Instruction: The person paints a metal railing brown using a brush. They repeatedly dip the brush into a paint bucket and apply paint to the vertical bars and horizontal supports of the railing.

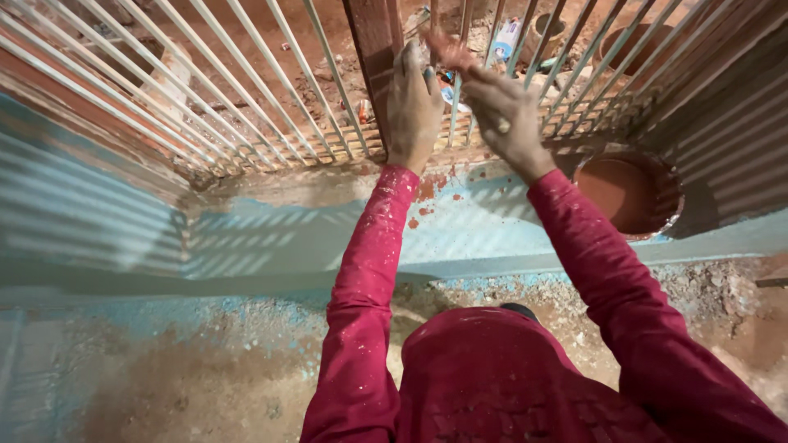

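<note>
Wore red, paint-flecked sleeves [369, 271], nearest the lens at bottom centre, with both arms stretched up toward the grille [246, 98] across the top of the frame. Laid the left hand [413, 102] flat against a bar just right of the rusty post [373, 49], fingers straight and together, not curled round anything that showed. Closed the right hand [505, 115] round the lower end of a red tool [447, 51], top centre, too blurred to tell brush from rag. Touched its tip to the bars just above the left fingertips. Had a bucket [678, 201] of red-brown paint at the right end of the blue ledge [287, 246], just below the grille and near the right wrist. Showed red drips on the ledge under the hands, and litter on the ground beyond the bars.

Looked like coating a bar. Best done, probably, with the left hand bracing below the wet stretch rather than on it, with strokes run along the bar's length and every side covered. Best done, too, with the tool loaded lightly, to spare the ledge more drips. Risked smearing the left fingers, so close to the tip.
</note>
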Action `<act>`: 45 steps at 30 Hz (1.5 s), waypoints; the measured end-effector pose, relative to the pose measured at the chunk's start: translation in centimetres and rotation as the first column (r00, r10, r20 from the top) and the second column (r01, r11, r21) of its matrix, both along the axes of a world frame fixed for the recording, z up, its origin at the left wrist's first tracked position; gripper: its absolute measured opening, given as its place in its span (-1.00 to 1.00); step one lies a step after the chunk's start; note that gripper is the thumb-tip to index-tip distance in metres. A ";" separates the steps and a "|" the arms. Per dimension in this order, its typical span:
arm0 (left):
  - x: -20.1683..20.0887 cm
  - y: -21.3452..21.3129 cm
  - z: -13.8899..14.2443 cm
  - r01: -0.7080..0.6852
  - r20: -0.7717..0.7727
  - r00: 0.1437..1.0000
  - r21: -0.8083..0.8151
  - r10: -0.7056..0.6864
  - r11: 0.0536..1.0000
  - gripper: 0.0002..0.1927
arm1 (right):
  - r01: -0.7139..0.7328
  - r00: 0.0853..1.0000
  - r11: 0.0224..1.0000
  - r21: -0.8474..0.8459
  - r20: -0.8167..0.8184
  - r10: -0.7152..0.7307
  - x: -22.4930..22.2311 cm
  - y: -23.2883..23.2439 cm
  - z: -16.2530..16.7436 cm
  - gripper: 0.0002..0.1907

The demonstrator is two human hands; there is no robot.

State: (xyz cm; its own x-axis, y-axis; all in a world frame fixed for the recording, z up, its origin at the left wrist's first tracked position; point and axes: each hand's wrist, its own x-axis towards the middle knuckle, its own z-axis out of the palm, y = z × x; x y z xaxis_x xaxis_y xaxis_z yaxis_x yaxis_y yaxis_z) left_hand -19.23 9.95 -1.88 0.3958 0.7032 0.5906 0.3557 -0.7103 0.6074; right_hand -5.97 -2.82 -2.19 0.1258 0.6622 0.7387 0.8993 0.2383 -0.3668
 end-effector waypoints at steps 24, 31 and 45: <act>-0.5 0.2 -0.6 -0.013 -0.059 0.998 -0.170 0.003 0.985 -0.46 | -0.005 0.992 0.984 0.179 0.125 -0.018 -0.7 -0.3 -0.6 -0.76; -0.7 0.0 -0.8 -0.051 -0.024 0.998 0.100 0.054 0.994 -0.44 | -0.035 0.999 0.998 0.061 -0.024 0.037 -3.2 -2.9 -0.7 -0.76; -0.1 -0.1 -1.4 -0.022 -0.027 0.999 0.062 0.023 0.998 -0.50 | -0.034 0.998 0.999 0.036 -0.057 0.036 -3.3 -2.6 -0.4 -0.76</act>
State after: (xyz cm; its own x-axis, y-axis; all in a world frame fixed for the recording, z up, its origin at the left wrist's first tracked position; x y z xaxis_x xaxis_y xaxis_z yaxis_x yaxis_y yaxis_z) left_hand -19.37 9.86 -3.29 0.3972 0.6747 0.6221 0.3883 -0.7378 0.5522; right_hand -9.32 -5.41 -2.60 0.1460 0.6411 0.7534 0.8676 0.2829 -0.4089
